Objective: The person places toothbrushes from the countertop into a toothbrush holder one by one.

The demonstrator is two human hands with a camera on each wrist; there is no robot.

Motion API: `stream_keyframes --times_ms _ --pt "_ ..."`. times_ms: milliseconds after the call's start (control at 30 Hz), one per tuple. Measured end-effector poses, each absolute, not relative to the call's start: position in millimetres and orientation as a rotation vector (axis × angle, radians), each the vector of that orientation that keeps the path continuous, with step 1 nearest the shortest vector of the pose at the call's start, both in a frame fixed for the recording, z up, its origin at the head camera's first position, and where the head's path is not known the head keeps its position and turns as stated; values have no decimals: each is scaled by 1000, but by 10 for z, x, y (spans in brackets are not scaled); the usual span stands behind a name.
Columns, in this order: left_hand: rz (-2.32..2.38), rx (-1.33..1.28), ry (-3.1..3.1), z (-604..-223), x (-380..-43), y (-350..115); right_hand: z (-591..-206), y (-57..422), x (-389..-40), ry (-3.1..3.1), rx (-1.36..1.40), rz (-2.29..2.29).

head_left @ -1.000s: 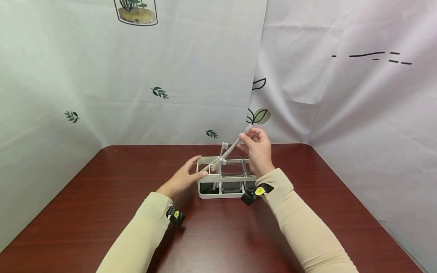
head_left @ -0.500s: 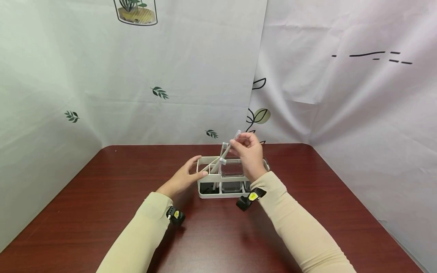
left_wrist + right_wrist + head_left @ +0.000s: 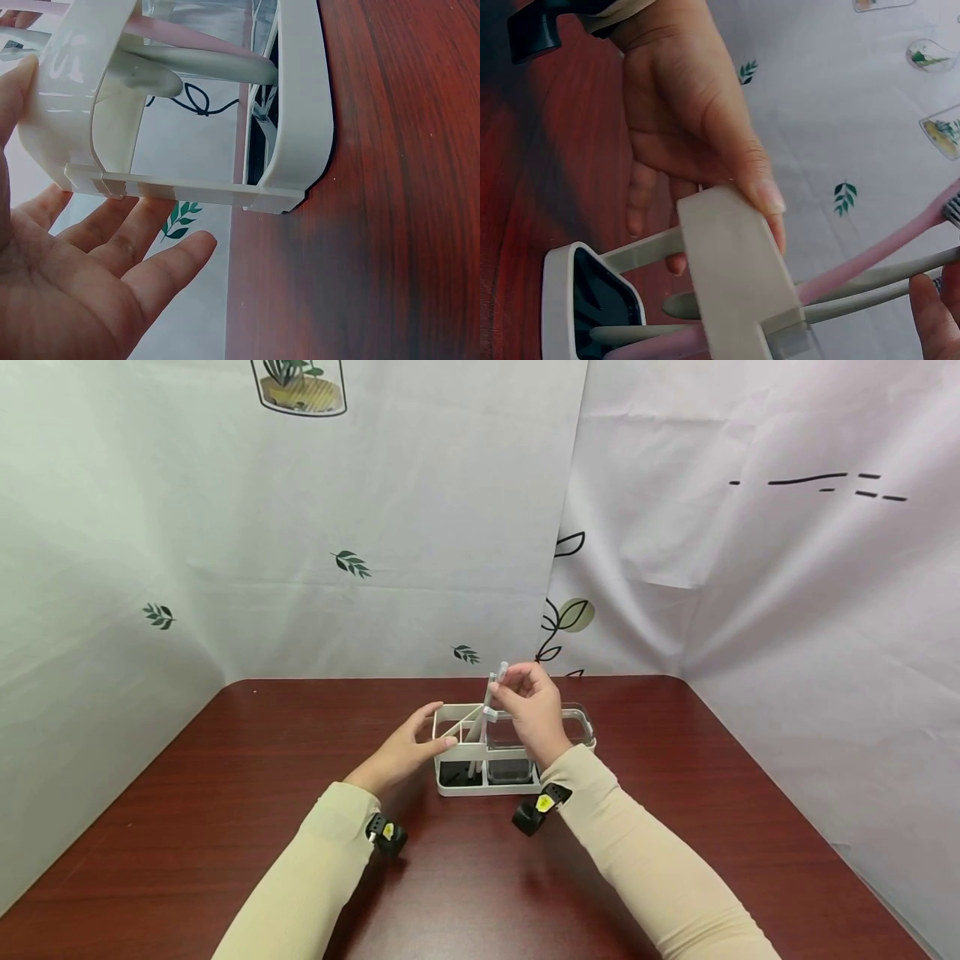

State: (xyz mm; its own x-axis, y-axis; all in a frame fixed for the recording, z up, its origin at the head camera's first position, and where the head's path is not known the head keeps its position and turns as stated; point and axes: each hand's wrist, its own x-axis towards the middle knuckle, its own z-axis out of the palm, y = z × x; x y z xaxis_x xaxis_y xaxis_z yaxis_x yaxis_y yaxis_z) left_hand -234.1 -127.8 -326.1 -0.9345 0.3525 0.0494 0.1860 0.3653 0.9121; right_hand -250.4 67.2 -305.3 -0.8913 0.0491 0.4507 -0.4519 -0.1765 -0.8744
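A white toothbrush holder (image 3: pixel 461 792) stands on the table. My left hand (image 3: pixel 401 747) grips its left end, thumb on the front of the upper rim and fingers behind. Over the left compartment, my right hand (image 3: pixel 534 706) pinches a grey-green toothbrush (image 3: pixel 165 79) near its head. That brush slants down inside the upper frame, its handle end above the dark base in the right wrist view. A pink toothbrush (image 3: pixel 877 253) and another pale toothbrush (image 3: pixel 634 334) lean in the same compartment, handles down on the base. The right fingertips (image 3: pixel 931 319) show at the right wrist view's edge.
Clear containers (image 3: pixel 510 771) sit in the holder's middle and right sections, partly behind the right hand. The dark red wooden table (image 3: pixel 187 810) extends around the holder. A white printed curtain (image 3: pixel 390 485) hangs behind the table.
My right hand has moved left and slightly down with the toothbrush, which now stands steeper and closer to the other brushes. The left hand and the holder have stayed in place.
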Motion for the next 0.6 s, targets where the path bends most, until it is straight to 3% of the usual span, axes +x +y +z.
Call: stream_keyframes --times_ms 600 --pt "1644 508 2464 -3580 -2618 -1341 -3190 628 -2497 -1911 439 1997"
